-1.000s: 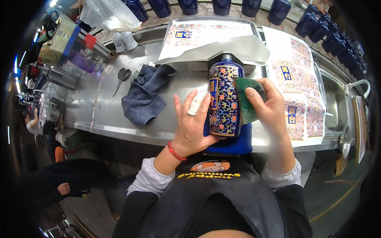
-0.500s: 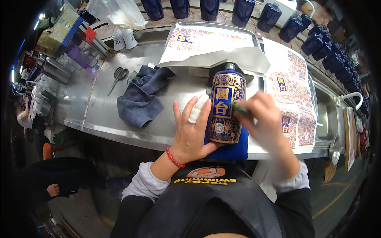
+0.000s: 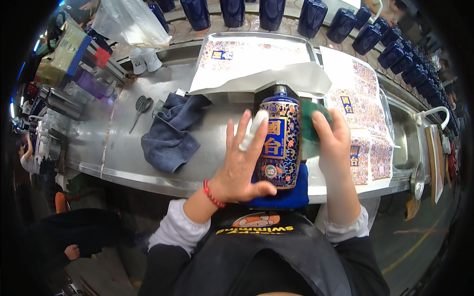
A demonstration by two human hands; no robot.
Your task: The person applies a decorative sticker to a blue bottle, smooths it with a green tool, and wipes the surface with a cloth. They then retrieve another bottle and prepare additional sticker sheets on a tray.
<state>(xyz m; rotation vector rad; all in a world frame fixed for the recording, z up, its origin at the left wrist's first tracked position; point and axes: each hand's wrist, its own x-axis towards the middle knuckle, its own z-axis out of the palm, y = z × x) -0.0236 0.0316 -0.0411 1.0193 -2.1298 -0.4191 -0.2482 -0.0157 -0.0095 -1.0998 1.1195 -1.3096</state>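
Observation:
A dark blue bottle (image 3: 279,145) with a patterned, gold-and-blue printed covering lies face up, its neck pointing away from me. Under it are a black angled support and a folded blue cloth (image 3: 286,190). My left hand (image 3: 239,167) is spread along the bottle's left side, thumb near its base; white coverings sit on two fingers, and a red bead bracelet circles the wrist. At the bottle's right side, my right hand (image 3: 335,140) pinches a flat green scraper (image 3: 313,123), slightly blurred. Whether the scraper touches the bottle I cannot tell.
Printed patterned sheets (image 3: 368,108) lie to the right, others on a metal tray (image 3: 210,37) behind. A crumpled grey-blue towel (image 3: 170,138) and scissors (image 3: 140,108) lie left on the steel bench. Several blue bottles (image 3: 271,12) line the back. A sink (image 3: 407,126) is at far right.
My right hand has moved off the bottle's front to its right side, and the green scraper now shows broad side on. The bottle is turned slightly leftward, and my left hand's fingers have shifted.

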